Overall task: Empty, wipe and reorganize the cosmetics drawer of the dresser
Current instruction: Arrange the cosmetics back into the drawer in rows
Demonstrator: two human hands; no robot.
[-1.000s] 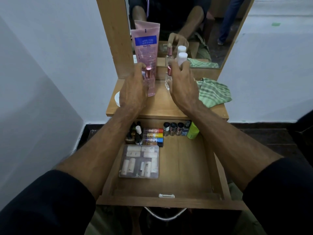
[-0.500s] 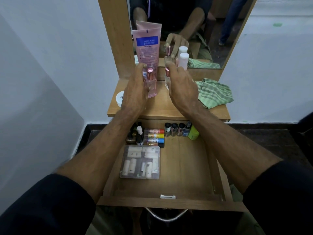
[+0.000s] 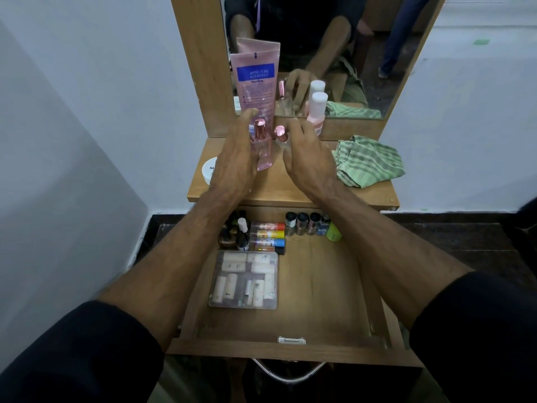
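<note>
Hands work at the bench top: the left hand curls round a pink perfume bottle, upright, its long axis vertical and rose-gold cap up; the right hand wraps a clear bottle, likewise upright, though how firmly is hard to tell. Behind stand a pink lotion tube and a white-capped bottle; a green cloth lies to the right. The drawer is open, already partly restocked, so reorganizing looks well underway, with these items left.

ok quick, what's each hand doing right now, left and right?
Left hand: holds the pink bottle on the dresser top.
Right hand: fingers relaxed beside the small clear bottle; whether it grips the bottle cannot be told.
</note>
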